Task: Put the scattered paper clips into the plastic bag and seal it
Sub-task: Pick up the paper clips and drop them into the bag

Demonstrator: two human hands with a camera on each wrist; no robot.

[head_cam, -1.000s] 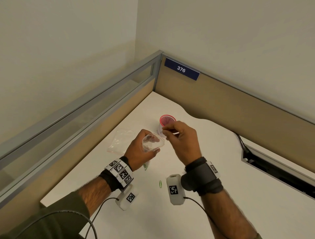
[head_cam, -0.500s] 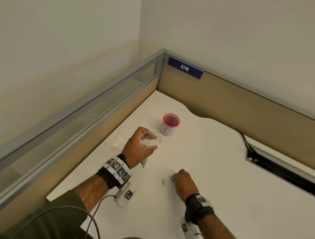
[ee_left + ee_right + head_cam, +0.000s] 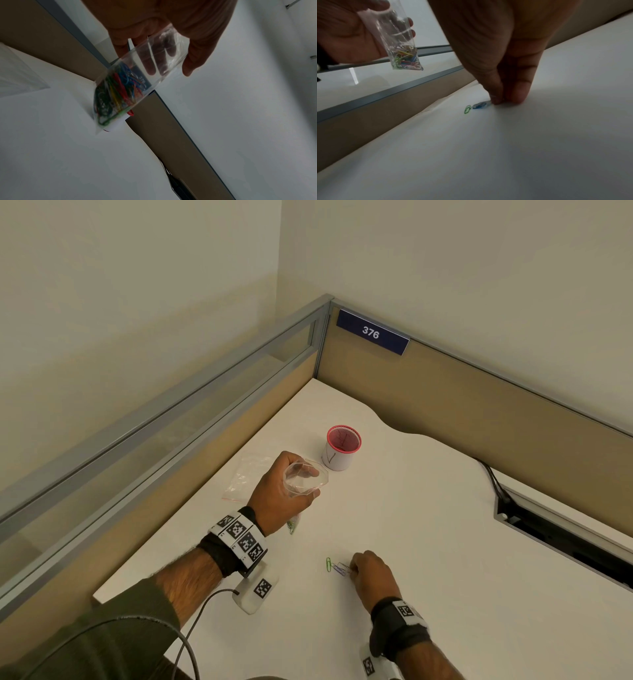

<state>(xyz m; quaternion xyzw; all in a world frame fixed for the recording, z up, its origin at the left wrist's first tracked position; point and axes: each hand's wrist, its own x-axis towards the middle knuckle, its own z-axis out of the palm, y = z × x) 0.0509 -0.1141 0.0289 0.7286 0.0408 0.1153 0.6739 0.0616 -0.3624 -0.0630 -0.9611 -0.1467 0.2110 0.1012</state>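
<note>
My left hand (image 3: 286,496) grips a small clear plastic bag (image 3: 305,479) above the desk, its mouth held wide. Several coloured paper clips (image 3: 116,93) lie bunched at the bag's bottom (image 3: 406,59). Down on the white desk my right hand (image 3: 371,575) pinches one end of a blue paper clip (image 3: 340,569) between thumb and fingertips (image 3: 496,98). A green paper clip (image 3: 329,564) lies flat just left of the blue one (image 3: 480,105); whether the two touch I cannot tell.
A white cup with a red rim (image 3: 340,448) stands beyond the left hand. A second, flat plastic bag (image 3: 245,479) lies by the left partition. A cable slot (image 3: 561,535) runs along the desk's right side. Partition walls close off the far corner.
My right hand left the bag's mouth, dropped to the desk near the front and now pinches the blue clip. The left hand kept the bag in about the same place.
</note>
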